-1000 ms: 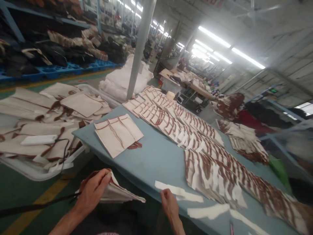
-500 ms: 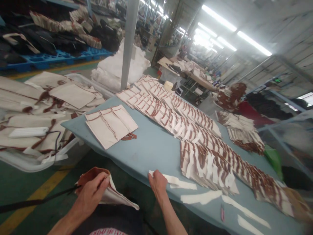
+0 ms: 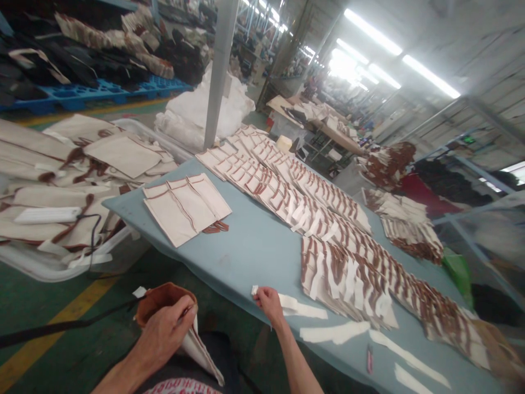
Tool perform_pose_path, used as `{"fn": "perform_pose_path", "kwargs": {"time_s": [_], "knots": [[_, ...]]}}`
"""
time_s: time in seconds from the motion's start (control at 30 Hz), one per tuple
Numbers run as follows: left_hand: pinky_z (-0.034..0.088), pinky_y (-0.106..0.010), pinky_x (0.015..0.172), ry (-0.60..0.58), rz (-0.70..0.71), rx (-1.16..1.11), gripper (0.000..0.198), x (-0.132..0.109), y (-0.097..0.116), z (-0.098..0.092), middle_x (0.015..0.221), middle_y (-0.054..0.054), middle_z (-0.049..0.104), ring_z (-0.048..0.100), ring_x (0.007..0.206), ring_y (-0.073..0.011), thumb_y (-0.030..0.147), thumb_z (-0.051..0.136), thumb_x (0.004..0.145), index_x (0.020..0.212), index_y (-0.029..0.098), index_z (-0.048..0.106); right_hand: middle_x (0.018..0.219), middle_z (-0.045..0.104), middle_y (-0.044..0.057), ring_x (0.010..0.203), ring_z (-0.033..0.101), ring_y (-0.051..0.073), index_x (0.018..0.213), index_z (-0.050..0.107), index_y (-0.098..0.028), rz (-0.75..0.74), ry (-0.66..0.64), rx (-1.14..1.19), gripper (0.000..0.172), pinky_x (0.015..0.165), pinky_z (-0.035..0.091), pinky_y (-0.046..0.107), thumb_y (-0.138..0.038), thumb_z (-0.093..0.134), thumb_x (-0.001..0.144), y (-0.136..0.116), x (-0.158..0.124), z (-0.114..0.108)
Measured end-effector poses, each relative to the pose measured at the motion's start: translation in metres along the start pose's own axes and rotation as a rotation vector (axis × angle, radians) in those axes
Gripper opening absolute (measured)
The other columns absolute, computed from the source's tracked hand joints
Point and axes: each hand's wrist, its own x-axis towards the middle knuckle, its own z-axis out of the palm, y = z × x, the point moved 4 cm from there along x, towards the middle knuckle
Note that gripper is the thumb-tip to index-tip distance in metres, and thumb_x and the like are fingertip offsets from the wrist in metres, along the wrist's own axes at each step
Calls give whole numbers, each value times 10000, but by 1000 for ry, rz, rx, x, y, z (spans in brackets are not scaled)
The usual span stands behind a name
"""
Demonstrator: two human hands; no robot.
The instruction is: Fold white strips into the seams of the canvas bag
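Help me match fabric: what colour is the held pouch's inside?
The pouch's inside is brown; best in the head view.

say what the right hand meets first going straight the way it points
Over the blue tabletop, the right hand would probably meet the brown loops beside the cream panel, though depth is unclear.

Glaring ceiling lights [image 3: 373, 32], overall soft haze

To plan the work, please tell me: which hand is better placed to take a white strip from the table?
Probably the right hand: it is at the table, beside the white strips, its fingers at a white piece. The left hand is farther away and holds the fabric piece.
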Motion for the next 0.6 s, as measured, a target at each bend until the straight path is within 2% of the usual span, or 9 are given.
{"fn": "perform_pose_path", "kwargs": {"time_s": [0.13, 0.23, 0.3, 0.47, 0.6], "knots": [[510, -372, 814, -40, -51, 110, 260, 10, 20, 3, 925, -73, 833, 836, 986, -333, 403, 401, 1074, 1104, 244, 604, 964, 736, 8, 743, 716, 166, 1090, 734, -153, -32, -49, 199, 282, 673, 637, 299, -432, 740, 1127, 4, 3, 5], [563, -368, 909, -117, 3, 152, 298, 18, 40, 10, 1010, -48, 852, 841, 1044, -287, 341, 434, 1111, 1340, 238, 595, 985, 740, 14, 781, 728, 178, 1098, 734, -154, -64, -76, 302, 277, 704, 649, 316, -429, 739, 1128, 3, 7, 6], [588, -390, 973, -181, 66, 187, 333, 24, 54, 20, 1011, -38, 849, 837, 1054, -270, 306, 453, 1136, 1424, 239, 605, 988, 738, 15, 788, 728, 180, 1097, 733, -155, -77, -92, 351, 274, 710, 649, 320, -428, 741, 1126, 3, 9, 5], [649, -524, 1031, -301, 211, 316, 405, 42, 79, 63, 1102, -73, 825, 814, 1072, -272, 282, 572, 1147, 1540, 191, 607, 920, 713, -3, 735, 697, 165, 1032, 721, -162, -118, -124, 437, 298, 681, 623, 303, -445, 736, 1125, 8, 5, -1], [674, -525, 1019, -313, 286, 390, 440, 60, 92, 102, 1156, -79, 807, 804, 1063, -260, 340, 658, 1123, 1533, 188, 613, 883, 704, -11, 716, 690, 161, 999, 717, -164, -154, -154, 501, 326, 676, 619, 302, -462, 722, 1133, 14, 0, -10]]}}
